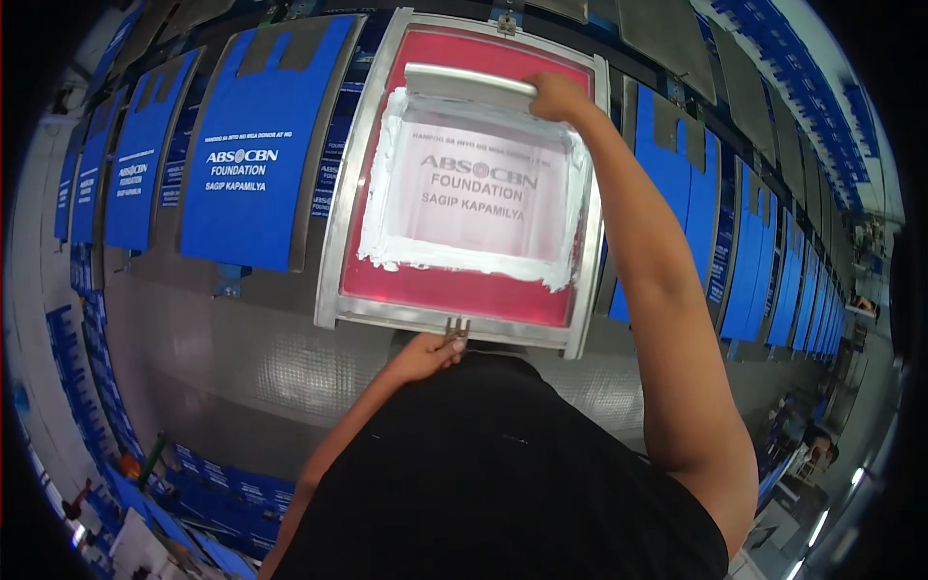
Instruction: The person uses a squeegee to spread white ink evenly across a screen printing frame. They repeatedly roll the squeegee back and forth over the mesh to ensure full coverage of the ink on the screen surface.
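A silk-screen printing frame (365, 174) with a silver metal border and red mesh lies in front of me. White ink (435, 256) rings its lighter printing window, where grey lettering shows. My right hand (561, 99) is closed around the right end of a long metal squeegee (464, 82), which lies across the far part of the mesh above the lettering. Down at the frame's near edge, my left hand (425, 358) grips a small pronged metal handle (458, 330). Its fingers are pressed together there, partly turned from view.
Blue printed fabric bags (259, 145) lie flat on boards in a row to the left. More blue bags (667, 203) line the right side. Behind the frame is a metal hinge (507, 23). Stacks of blue pieces (232, 493) sit at the lower left.
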`<state>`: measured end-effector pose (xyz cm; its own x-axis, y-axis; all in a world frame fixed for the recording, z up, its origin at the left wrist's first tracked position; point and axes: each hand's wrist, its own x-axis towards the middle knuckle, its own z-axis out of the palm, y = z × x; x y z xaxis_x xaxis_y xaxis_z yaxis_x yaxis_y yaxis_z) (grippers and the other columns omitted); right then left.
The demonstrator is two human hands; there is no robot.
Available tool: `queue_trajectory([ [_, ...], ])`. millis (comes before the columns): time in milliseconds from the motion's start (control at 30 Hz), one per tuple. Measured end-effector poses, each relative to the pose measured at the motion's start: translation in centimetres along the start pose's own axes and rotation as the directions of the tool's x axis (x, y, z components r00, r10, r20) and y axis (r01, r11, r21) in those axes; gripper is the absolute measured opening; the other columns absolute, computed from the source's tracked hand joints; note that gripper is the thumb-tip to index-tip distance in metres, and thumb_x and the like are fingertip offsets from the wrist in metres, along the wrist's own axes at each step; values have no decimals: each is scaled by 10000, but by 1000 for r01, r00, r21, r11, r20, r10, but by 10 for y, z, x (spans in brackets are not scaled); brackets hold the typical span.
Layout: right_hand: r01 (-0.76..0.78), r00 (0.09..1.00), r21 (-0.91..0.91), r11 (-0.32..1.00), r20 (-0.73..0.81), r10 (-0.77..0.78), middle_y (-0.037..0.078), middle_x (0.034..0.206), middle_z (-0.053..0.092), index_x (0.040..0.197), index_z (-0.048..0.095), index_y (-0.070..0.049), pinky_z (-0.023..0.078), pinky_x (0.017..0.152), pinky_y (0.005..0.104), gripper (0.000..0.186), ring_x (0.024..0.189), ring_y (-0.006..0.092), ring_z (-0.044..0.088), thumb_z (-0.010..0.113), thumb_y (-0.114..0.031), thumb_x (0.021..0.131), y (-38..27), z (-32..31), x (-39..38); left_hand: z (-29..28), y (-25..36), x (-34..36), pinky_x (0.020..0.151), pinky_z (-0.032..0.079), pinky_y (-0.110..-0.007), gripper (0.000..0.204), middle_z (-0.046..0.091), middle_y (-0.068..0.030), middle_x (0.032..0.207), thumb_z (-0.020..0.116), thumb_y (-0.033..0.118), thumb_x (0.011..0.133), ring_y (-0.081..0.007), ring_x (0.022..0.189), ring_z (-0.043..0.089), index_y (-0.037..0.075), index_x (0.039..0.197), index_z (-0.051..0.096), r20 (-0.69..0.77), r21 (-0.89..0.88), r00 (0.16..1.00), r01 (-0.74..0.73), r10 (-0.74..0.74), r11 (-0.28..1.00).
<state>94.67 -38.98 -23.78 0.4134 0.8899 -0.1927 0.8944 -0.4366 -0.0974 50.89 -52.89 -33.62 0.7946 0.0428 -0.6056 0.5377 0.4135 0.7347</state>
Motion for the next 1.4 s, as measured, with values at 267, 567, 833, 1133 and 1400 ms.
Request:
queue_trajectory([
  [267,-18,962,13,1000,274,14,134,1018,684,1149,655,-149,516,825,408,513,986,300,642,621,-54,646,-80,0,-151,7,9,-4,500,366,-232,457,511,23,579,539,437,959,-66,536,451,57,723,637,-55,4,998,-3,3,1000],
  [567,72,995,102,992,-76,-65,97,916,659,1037,628,-59,442,841,451,380,925,306,602,645,-45,658,-95,53,-284,7,-18,23,543,428,-311,579,561,-44,573,539,552,909,-145,538,534,36,666,641,-182,278,981,121,-71,953],
  [833,-96,995,521,848,25,97,107,967,692,1064,678,-116,334,1019,527,427,1008,256,628,793,-271,684,23,57,-268,3,-15,11,612,459,-418,566,641,-194,703,542,552,897,-336,649,617,12,789,675,-350,718,925,166,145,676],
  [1133,-195,966,954,226,147,212,52,902,685,1010,680,7,461,735,266,349,803,136,608,786,-120,702,30,93,-211,-178,44,7,931,455,-406,552,600,-238,1197,563,469,914,-393,1091,586,31,1249,576,-818,509,345,60,461,858],
  [1400,-282,924,946,157,225,308,79,942,682,1050,672,8,463,789,285,429,855,167,619,796,-138,666,41,55,-223,-128,83,-9,983,419,-327,484,593,-211,1261,526,280,976,-263,1149,574,-34,1342,482,-795,350,453,-200,403,915],
])
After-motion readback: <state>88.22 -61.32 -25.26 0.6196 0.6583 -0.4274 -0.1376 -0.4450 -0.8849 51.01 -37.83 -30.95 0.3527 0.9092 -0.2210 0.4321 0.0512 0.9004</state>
